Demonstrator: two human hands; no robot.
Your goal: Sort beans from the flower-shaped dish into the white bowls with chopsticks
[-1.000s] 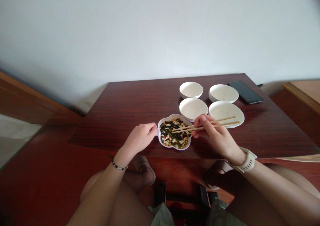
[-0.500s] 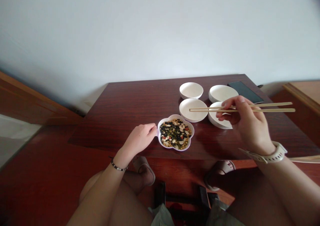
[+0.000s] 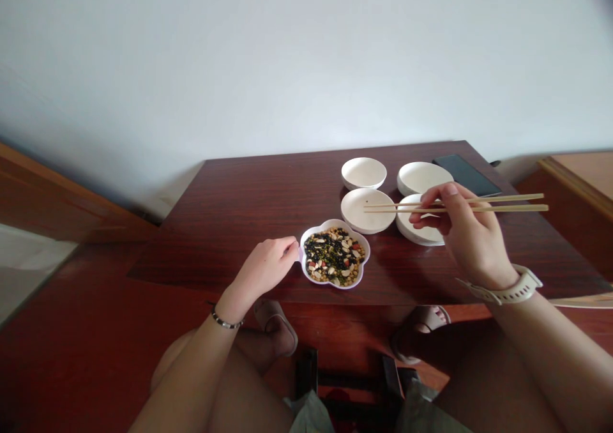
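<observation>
A flower-shaped white dish (image 3: 307,236) full of mixed beans and seeds sits near the front edge of the dark wooden table (image 3: 258,203). My left hand (image 3: 267,268) rests curled against the dish's left rim. My right hand (image 3: 467,238) holds a pair of wooden chopsticks (image 3: 383,207) level above the table. Their tips hover over the near left white bowl (image 3: 368,218). My right hand partly hides the near right white bowl (image 3: 421,232).
Two more white bowls stand behind, one at the far left (image 3: 363,172) and one at the far right (image 3: 422,177). A black phone (image 3: 467,174) lies at the table's back right corner. My knees and sandalled feet are under the table's front edge.
My right hand lifted the chopsticks out of the bean dish and swung right and back, over the near bowls. In the last half second it drifted slightly left. My left hand stayed put.
</observation>
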